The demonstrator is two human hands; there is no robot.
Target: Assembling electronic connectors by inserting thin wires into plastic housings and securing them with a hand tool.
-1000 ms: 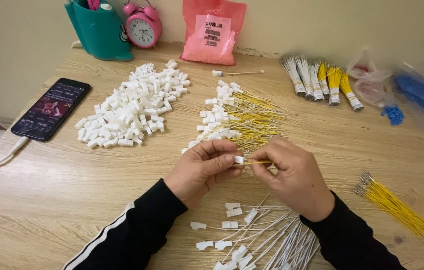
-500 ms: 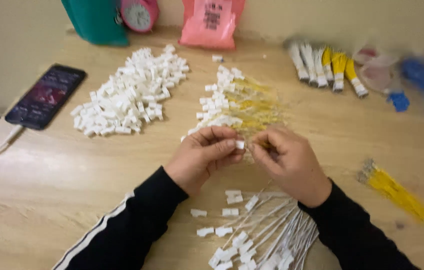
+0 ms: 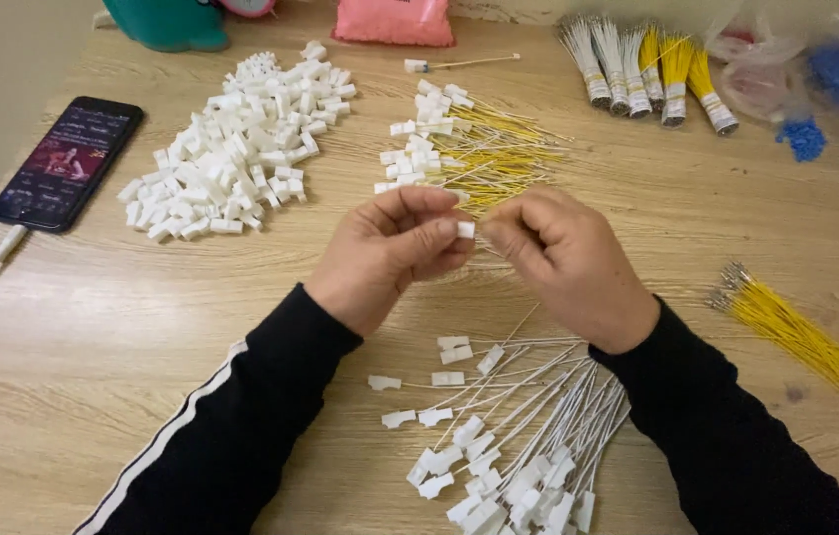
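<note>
I see my left hand (image 3: 390,253) and right hand (image 3: 568,263) raised together over the middle of the wooden table (image 3: 93,327), fingertips almost meeting. The left hand pinches a small white plastic connector (image 3: 465,230) between thumb and forefinger. The right hand is curled closed just beside it, fingers pressed together as if pinching a thin wire, though I cannot make the wire out clearly against the pile behind.

Just beyond the hands lies a heap of yellow wires with white connectors (image 3: 459,144). To its left sits a large pile of loose white connectors (image 3: 236,149), and farther left a black phone (image 3: 68,161) lies face up with a white cable at its near end. Below the hands, near the table's front edge, a fan of white wires with connectors (image 3: 509,436) spreads out. A loose bunch of bare yellow wires (image 3: 786,327) lies to the right, and bundled wires (image 3: 642,69) rest at the far edge.
</note>
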